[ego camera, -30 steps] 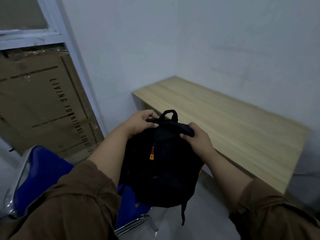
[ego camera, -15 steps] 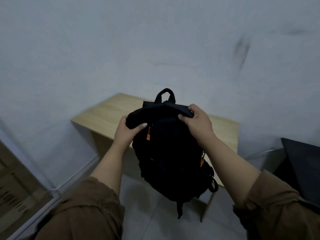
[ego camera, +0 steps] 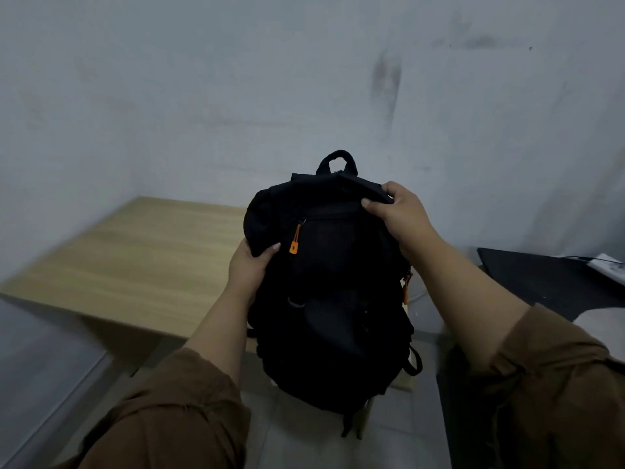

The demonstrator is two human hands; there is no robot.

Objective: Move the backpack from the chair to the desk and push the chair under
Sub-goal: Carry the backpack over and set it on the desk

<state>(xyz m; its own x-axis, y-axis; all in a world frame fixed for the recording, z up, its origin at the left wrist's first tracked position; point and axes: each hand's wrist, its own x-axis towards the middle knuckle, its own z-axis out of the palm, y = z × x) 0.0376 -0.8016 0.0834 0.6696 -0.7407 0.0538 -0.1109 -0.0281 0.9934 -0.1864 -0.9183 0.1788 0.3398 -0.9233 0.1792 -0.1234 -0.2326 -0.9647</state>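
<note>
A black backpack (ego camera: pixel 331 299) with orange zipper pulls hangs upright in the air, held by both my hands. My left hand (ego camera: pixel 248 269) grips its upper left side. My right hand (ego camera: pixel 399 214) pinches the top flap on the right. The bag is in front of the light wooden desk (ego camera: pixel 142 262), covering the desk's right part, and its lower end hangs below the desk's front edge. The chair is out of view.
A pale wall rises right behind the desk. A dark surface (ego camera: pixel 548 282) with a white item and a cable (ego camera: pixel 605 265) stands at the right. Grey tiled floor (ego camera: pixel 304 441) lies below the bag.
The view has swung right, away from the blue chair and the cardboard box. The backpack has been carried from over the chair to in front of the desk, and my left hand has slid lower on its side.
</note>
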